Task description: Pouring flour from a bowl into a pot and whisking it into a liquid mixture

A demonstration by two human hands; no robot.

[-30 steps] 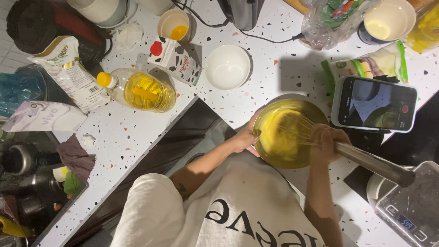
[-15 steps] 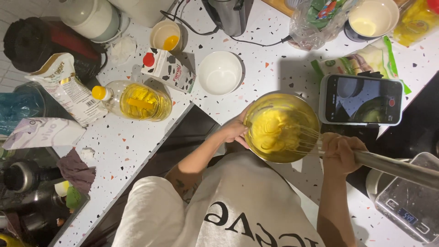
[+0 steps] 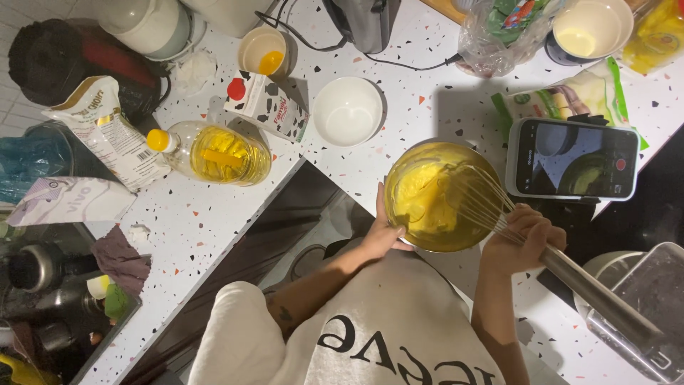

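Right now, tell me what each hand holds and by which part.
The right hand grips the whisk by its metal handle. The left hand holds the mixing bowl by its rim.

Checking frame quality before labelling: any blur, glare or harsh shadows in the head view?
Head view: mostly sharp; whisk wires slightly smeared inside the metal bowl. Hard shadows fall beside the white bowl and milk carton on the speckled counter. Mild glare on the oil bottle and phone screen. Lower left is dark, detail lost.
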